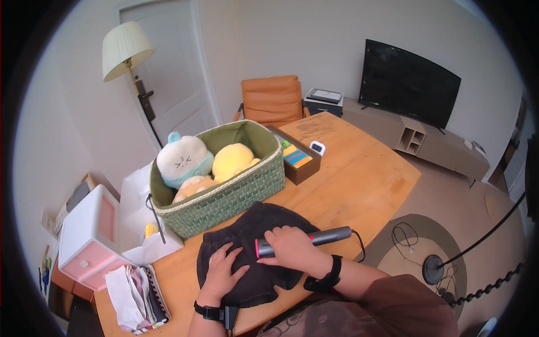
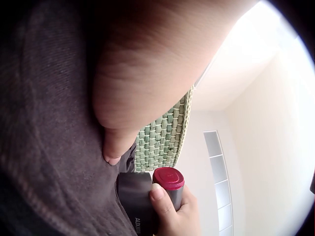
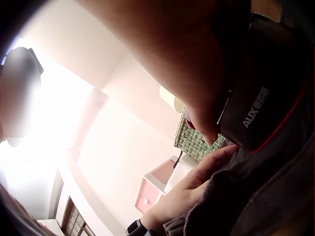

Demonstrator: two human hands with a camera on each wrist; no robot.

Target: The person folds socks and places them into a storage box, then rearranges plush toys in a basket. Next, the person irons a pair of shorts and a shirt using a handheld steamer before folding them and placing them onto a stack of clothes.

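Observation:
Dark shorts [image 1: 264,224] lie spread on the wooden table. The left hand [image 1: 223,273] rests on them with its fingers spread, pressing the cloth near the waistband. In the head view the right hand [image 1: 293,248] grips a grey handheld appliance [image 1: 332,236] with a red-rimmed end, low over the shorts. The left wrist view shows the appliance's dark head [image 2: 135,194] against the fabric and a thumb of the right hand [image 2: 179,214] beside its red cap [image 2: 169,178]. Lettering reading AUX marks the appliance [image 3: 266,98] in the right wrist view.
A green woven basket [image 1: 224,203] of plush toys stands behind the shorts, beside a brown box [image 1: 304,172]. Folded clothes [image 1: 135,297] and a pink-and-white drawer unit [image 1: 92,236] are at the left. A cord [image 1: 360,241] trails from the appliance over the table's right edge.

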